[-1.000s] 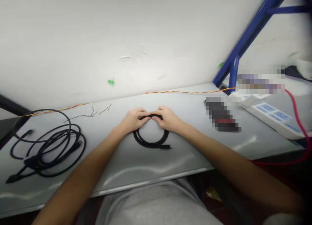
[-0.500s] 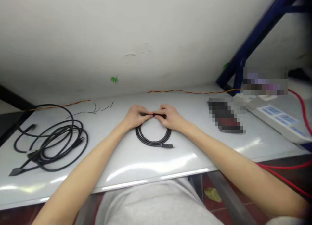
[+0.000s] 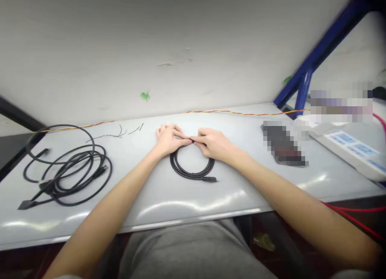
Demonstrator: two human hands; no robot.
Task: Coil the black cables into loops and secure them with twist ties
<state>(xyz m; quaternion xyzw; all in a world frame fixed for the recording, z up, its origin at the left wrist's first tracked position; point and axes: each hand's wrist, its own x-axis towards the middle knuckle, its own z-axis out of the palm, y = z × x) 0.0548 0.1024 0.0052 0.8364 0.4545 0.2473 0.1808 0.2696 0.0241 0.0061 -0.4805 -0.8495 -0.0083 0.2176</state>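
You've got the coiled black cable (image 3: 193, 175) flat on the white tabletop (image 3: 241, 194), dead centre in front of you, with its small plug (image 3: 210, 179) poking out at the lower right of the loop. The top of the coil runs in under your hands. Your left hand (image 3: 170, 140) and right hand (image 3: 212, 144) are both closed in a narrow pinch on it, fingertips (image 3: 187, 140) nearly meeting, knuckles up, palms low over the table.

Out to your left, a looser tangle of black cable (image 3: 75, 166) sprawls across the tabletop, well apart from your hands, with a few thin dark wires (image 3: 116, 134) just above it. Along the back runs a twisted red-and-yellow wire (image 3: 241, 113), right where the table meets the white wall (image 3: 150, 49) — there's a small green mark (image 3: 145, 96) up on that wall.

Over to your right sits a dark pixelated object (image 3: 283, 144), too blurred to call. Beyond it is a white unit with blue labels (image 3: 352, 150), and a blue metal frame (image 3: 322, 61) angles up the corner. Down past the table edge, a red cable (image 3: 356, 209) crosses below.
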